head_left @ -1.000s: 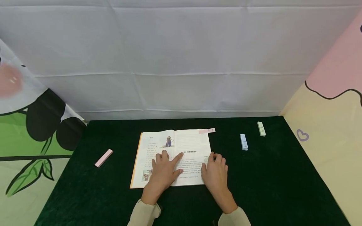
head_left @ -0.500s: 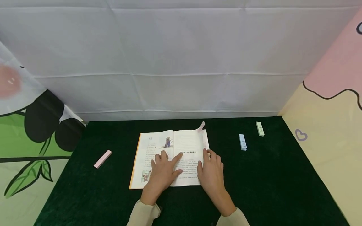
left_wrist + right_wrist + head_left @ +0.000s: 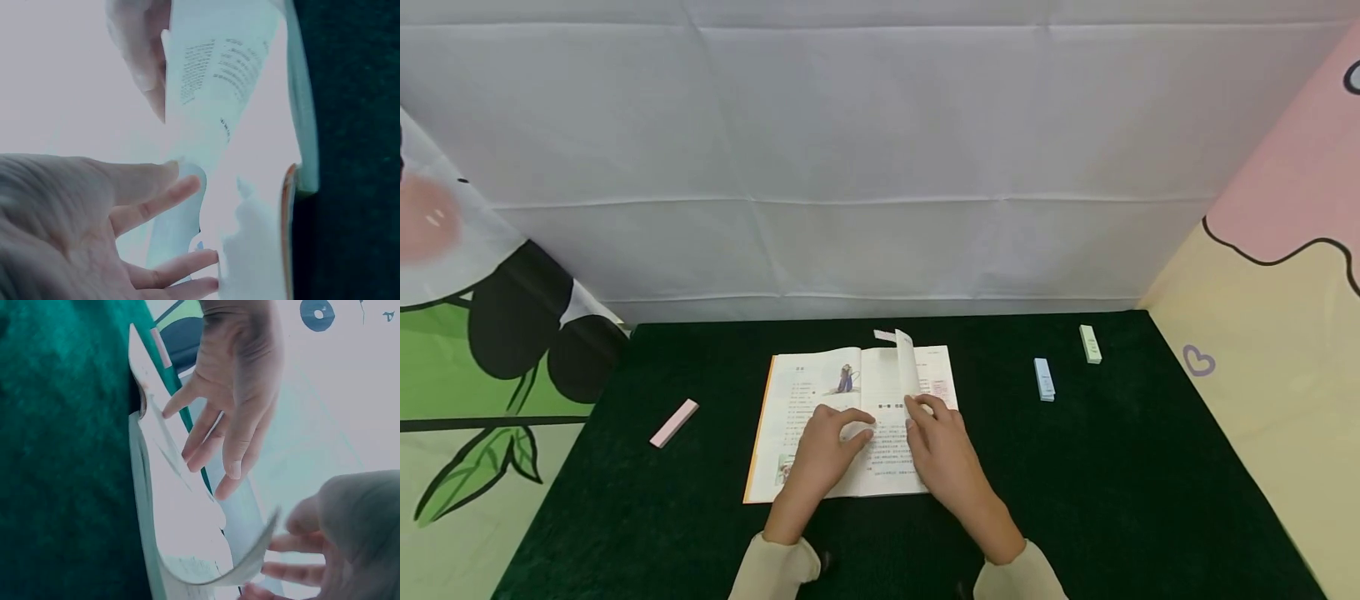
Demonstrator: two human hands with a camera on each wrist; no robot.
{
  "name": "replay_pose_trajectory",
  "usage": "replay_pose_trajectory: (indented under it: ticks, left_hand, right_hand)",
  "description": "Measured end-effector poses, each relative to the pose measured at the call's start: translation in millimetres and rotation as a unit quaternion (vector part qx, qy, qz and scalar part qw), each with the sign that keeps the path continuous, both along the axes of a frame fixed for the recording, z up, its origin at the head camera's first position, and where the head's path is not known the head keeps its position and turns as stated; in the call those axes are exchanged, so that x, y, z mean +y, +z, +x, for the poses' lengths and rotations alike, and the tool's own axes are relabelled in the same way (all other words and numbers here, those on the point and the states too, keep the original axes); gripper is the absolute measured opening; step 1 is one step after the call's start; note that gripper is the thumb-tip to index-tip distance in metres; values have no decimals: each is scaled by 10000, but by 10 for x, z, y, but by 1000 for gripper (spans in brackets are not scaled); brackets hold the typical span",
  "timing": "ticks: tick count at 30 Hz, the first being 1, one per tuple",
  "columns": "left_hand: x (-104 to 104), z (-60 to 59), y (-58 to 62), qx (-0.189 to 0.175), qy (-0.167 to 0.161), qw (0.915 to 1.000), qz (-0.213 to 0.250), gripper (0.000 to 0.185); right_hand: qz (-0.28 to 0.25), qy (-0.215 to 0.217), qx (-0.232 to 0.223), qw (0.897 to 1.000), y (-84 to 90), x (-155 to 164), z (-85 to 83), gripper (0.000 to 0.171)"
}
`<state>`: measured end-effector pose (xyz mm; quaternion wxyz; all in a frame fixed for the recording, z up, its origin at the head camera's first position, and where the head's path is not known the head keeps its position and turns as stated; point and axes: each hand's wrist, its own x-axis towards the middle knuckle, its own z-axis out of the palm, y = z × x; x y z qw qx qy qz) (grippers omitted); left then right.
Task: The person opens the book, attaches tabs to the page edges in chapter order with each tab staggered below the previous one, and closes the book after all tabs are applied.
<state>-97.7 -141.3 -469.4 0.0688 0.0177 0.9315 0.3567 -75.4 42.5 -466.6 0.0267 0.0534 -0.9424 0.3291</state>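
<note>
Open paperback book [image 3: 850, 421] with an orange cover edge lies mid-desk near the front edge; its print is too small to read. Left hand [image 3: 822, 457] presses flat on it; right hand [image 3: 942, 454] pinches a lifted white page [image 3: 907, 373].

A dark green table [image 3: 1150, 467] stands before a creased white cloth backdrop [image 3: 880, 150], cartoon-printed panels [image 3: 1285, 275] flanking.

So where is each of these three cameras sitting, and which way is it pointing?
Head: worn on the head, looking forward and down at the open book on the dark table; both hands and sleeves show.
Left wrist: close above the left hand, facing the lifted page.
Right wrist: beside the right hand, looking across at the left hand.
All three share the lifted page.
</note>
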Motion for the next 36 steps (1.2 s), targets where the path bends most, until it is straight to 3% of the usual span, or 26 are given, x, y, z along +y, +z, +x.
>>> replay_pose_trajectory:
  ticks: [6, 14, 29, 36]
  left_hand:
    - [-102, -28, 18, -262, 205, 9981, 518, 16]
    - [-162, -45, 18, -439, 597, 9926, 961, 20]
    - [-186, -49, 8, -562, 707, 9906, 1027, 19]
    - [-227, -49, -5, -498, 641, 9916, 1006, 18]
  right_hand:
    - [-84, 598, -147, 9981, 48, -16, -50, 43]
    - [-219, 844, -89, 9962, 73, -121, -76, 44]
    - [-236, 1251, 45, 9919, 102, -279, -77, 40]
    - [-454, 1068, 168, 9931, 97, -267, -40, 42]
